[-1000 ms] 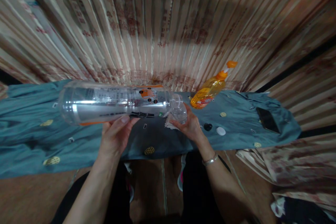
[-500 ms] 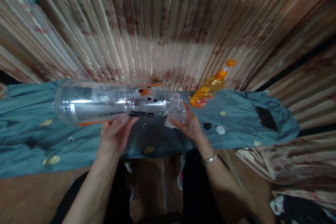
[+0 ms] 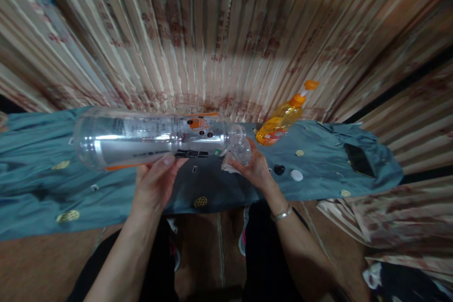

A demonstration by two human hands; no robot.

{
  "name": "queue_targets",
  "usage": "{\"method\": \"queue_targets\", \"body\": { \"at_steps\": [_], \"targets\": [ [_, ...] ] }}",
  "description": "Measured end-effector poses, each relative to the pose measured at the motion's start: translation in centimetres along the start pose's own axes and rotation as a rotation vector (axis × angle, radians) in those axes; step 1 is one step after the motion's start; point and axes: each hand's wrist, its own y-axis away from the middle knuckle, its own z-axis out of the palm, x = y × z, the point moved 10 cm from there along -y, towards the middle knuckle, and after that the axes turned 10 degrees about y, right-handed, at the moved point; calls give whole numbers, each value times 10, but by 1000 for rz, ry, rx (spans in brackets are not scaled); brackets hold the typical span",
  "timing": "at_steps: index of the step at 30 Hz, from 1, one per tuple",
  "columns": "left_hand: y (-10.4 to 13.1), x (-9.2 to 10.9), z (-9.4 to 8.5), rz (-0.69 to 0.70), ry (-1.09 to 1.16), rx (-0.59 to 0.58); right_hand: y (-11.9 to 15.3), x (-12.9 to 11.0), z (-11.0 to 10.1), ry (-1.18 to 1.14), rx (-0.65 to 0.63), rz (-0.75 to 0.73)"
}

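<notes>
A large clear plastic bottle (image 3: 148, 138) with an orange-trimmed label lies sideways in the air above a table draped in blue cloth (image 3: 318, 170). My left hand (image 3: 155, 184) grips the bottle's body from below, near its middle. My right hand (image 3: 253, 167) is at the bottle's neck, holding a crumpled white tissue (image 3: 229, 163) against the mouth. The bottle's base points left and its mouth points right.
An orange dish-soap bottle (image 3: 281, 120) stands tilted at the back of the table. A black cap (image 3: 279, 169) and a white cap (image 3: 296, 175) lie right of my right hand. A dark phone (image 3: 359, 160) rests at the table's right end. Striped curtains hang behind.
Both hands and the bottle stay almost still; the bottle has shifted slightly left.
</notes>
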Motion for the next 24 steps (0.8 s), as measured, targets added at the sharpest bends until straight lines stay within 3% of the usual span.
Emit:
{"method": "queue_targets", "body": {
  "at_steps": [7,16,24],
  "targets": [
    [3,5,11,20,-4,3,1,4,1,2,-1,8],
    [2,3,3,12,-14,-9,1,4,2,-14,2,18],
    [3,4,10,9,6,-21,2,3,1,-7,-11,28]
  ]
}}
